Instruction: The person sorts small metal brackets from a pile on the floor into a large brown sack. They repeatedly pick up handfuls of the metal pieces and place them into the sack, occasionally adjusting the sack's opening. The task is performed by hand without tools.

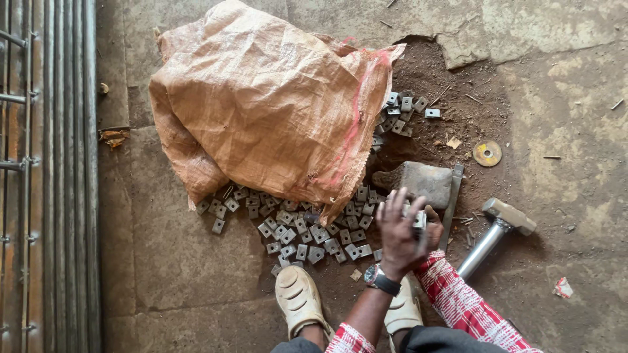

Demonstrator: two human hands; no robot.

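A small square metal plate (418, 219) is held between both hands just in front of the stone block (422, 182), w/ left hand (399, 230) fingers curled over it and right hand (432, 225) mostly hidden behind, so its grip can't be told exactly. Plate is judged stiff, hard-edged, dense for its size, prob. dusty rather than slippery; best pinched by opposite edges. More plates (301, 235) lie spilled on the floor by the sack (261, 98), hammer (500, 229) near.

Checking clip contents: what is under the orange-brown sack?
Small grey square metal pieces with centre holes spill from under the sack along its lower edge and right side, lying on the dirt floor. Whatever lies further beneath is covered.
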